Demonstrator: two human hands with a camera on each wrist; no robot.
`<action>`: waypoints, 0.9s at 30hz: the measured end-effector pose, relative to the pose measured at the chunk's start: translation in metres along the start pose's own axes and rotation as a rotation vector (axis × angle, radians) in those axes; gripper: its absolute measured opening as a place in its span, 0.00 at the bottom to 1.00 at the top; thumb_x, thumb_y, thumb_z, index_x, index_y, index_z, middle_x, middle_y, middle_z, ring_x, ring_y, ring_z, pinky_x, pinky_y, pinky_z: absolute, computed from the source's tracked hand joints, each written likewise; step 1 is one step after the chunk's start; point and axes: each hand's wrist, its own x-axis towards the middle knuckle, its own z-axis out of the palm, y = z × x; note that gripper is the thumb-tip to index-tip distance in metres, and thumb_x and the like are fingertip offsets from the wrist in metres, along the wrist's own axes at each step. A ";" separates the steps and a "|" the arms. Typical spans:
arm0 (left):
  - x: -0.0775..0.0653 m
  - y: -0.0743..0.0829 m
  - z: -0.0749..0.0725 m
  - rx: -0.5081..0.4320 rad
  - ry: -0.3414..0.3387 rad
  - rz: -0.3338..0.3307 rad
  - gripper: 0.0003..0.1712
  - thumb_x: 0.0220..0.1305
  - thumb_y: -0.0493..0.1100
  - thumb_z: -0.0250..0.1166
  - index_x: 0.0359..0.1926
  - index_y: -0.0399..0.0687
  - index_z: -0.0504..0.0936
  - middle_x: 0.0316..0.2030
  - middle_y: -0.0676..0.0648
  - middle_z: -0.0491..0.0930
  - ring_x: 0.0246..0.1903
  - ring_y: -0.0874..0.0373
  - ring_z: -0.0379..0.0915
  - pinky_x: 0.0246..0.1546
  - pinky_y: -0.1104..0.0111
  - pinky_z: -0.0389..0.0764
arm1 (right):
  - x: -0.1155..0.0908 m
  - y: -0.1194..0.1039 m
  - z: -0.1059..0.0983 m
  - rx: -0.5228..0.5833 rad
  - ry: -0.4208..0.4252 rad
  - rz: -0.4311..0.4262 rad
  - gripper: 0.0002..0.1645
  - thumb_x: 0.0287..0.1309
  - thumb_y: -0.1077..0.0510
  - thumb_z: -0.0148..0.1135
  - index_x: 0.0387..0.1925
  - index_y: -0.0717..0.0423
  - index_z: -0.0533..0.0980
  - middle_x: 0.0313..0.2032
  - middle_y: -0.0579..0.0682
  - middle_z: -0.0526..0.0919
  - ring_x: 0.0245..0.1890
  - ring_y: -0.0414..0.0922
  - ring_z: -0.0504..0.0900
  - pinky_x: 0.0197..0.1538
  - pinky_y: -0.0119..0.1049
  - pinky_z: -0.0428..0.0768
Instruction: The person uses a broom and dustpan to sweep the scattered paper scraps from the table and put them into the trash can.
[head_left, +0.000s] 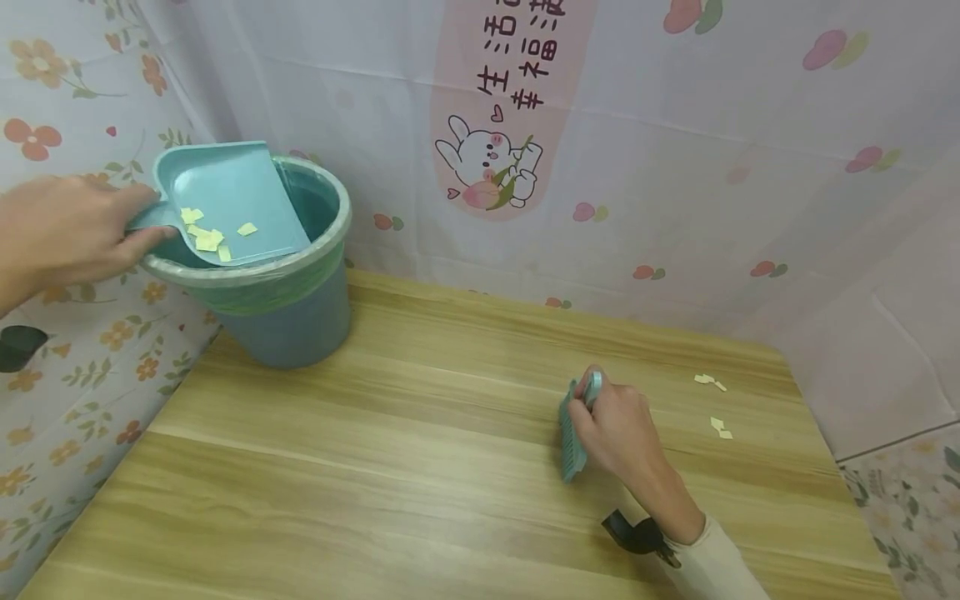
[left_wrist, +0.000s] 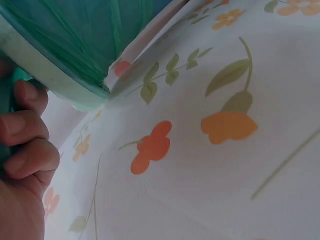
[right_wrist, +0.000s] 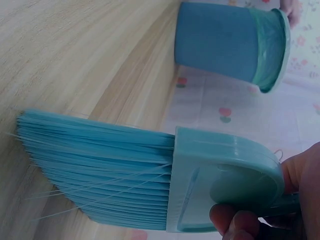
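My left hand [head_left: 82, 229] grips the handle of a light blue dustpan [head_left: 232, 196] over the mouth of a blue trash can [head_left: 292, 333]. Several pale yellow paper scraps [head_left: 208, 240] lie in the pan, mostly near its handle end. In the left wrist view, curled fingers [left_wrist: 32, 150] show beside the can's rim. My right hand [head_left: 618, 425] holds a small blue hand brush [head_left: 572, 437] by its handle above the wooden table. The right wrist view shows the brush's long blue bristles [right_wrist: 100, 170] pointing toward the tabletop, with fingers and thumb around the handle.
More paper scraps [head_left: 720, 428] lie on the wooden table [head_left: 420, 467], right of the brush. A green bag lines the trash can, folded over its rim, at the table's back left corner. Printed curtains [head_left: 675, 167] hang behind and at the left.
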 end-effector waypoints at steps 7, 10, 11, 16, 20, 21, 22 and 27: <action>0.003 0.006 0.004 0.060 0.169 0.194 0.49 0.84 0.72 0.24 0.32 0.35 0.69 0.17 0.41 0.72 0.11 0.46 0.68 0.11 0.50 0.72 | 0.001 -0.001 0.003 -0.002 -0.011 0.001 0.10 0.66 0.69 0.53 0.30 0.53 0.70 0.16 0.38 0.62 0.15 0.31 0.55 0.18 0.28 0.59; 0.006 0.010 0.003 0.100 0.235 0.278 0.48 0.86 0.69 0.22 0.35 0.32 0.69 0.17 0.41 0.70 0.09 0.46 0.66 0.09 0.52 0.70 | 0.001 -0.001 0.003 -0.004 -0.006 -0.002 0.10 0.66 0.69 0.53 0.30 0.54 0.71 0.16 0.38 0.62 0.15 0.31 0.55 0.18 0.28 0.58; 0.007 0.011 0.002 0.110 0.250 0.301 0.48 0.87 0.67 0.22 0.36 0.30 0.70 0.18 0.41 0.69 0.09 0.45 0.66 0.09 0.51 0.70 | 0.001 -0.001 0.003 -0.006 -0.004 -0.006 0.10 0.66 0.69 0.53 0.30 0.54 0.71 0.16 0.38 0.62 0.15 0.31 0.55 0.18 0.28 0.58; 0.011 0.015 -0.001 0.123 0.323 0.385 0.33 0.88 0.51 0.32 0.42 0.27 0.73 0.18 0.42 0.65 0.08 0.46 0.62 0.08 0.52 0.68 | 0.001 -0.001 0.002 -0.014 -0.001 -0.024 0.09 0.66 0.69 0.53 0.31 0.54 0.70 0.16 0.37 0.61 0.15 0.30 0.55 0.18 0.28 0.57; 0.014 0.016 -0.002 0.131 0.345 0.409 0.30 0.89 0.47 0.33 0.44 0.27 0.73 0.18 0.41 0.65 0.08 0.45 0.64 0.08 0.51 0.68 | 0.001 -0.002 0.002 -0.020 -0.011 -0.015 0.10 0.66 0.69 0.53 0.30 0.53 0.69 0.16 0.38 0.61 0.15 0.31 0.56 0.18 0.28 0.58; 0.014 0.016 -0.003 0.132 0.345 0.411 0.30 0.89 0.47 0.33 0.44 0.26 0.73 0.18 0.41 0.65 0.08 0.44 0.65 0.08 0.51 0.70 | 0.001 -0.002 0.001 -0.020 -0.014 -0.010 0.10 0.66 0.68 0.53 0.30 0.53 0.69 0.16 0.38 0.60 0.15 0.32 0.56 0.18 0.28 0.58; 0.014 0.016 -0.003 0.132 0.346 0.411 0.30 0.88 0.47 0.33 0.45 0.26 0.73 0.18 0.41 0.65 0.08 0.45 0.65 0.08 0.51 0.70 | 0.001 -0.002 0.001 -0.020 -0.017 -0.007 0.10 0.66 0.68 0.53 0.30 0.53 0.69 0.16 0.38 0.60 0.15 0.32 0.56 0.18 0.29 0.58; 0.012 0.016 -0.004 0.124 0.350 0.393 0.29 0.84 0.47 0.36 0.43 0.23 0.73 0.18 0.37 0.69 0.09 0.41 0.68 0.09 0.49 0.72 | 0.001 -0.002 0.001 -0.018 -0.026 0.004 0.10 0.66 0.68 0.53 0.30 0.53 0.68 0.17 0.38 0.59 0.15 0.33 0.56 0.19 0.29 0.58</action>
